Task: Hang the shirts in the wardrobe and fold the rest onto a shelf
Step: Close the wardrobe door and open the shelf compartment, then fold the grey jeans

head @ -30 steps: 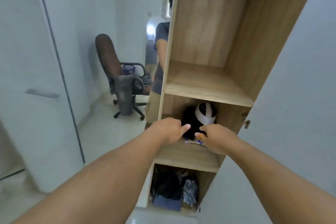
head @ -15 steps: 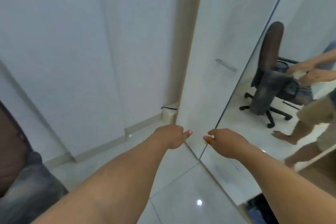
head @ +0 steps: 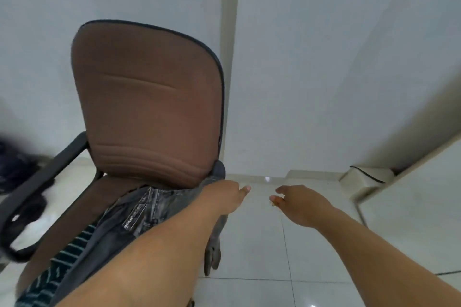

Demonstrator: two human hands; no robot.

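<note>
A brown office chair fills the left of the head view. Grey jeans lie on its seat and hang over the right armrest. A dark garment with teal stripes lies beside them toward the seat's front. My left hand hovers over the jeans by the right armrest, fingers loosely curled, thumb out, holding nothing. My right hand is stretched out over the floor to the right of the chair, fingers relaxed and empty. The wardrobe is out of view.
A blurred dark blue cloth shows at the left edge, behind the chair's left armrest. White walls stand behind. A white door panel is at the right, a small white box at its foot. The tiled floor lies between.
My view has swung left, away from the wardrobe shelves, past the white doors, to the chair with the clothes. Both arms stayed stretched out in front; my right fingers have loosened.
</note>
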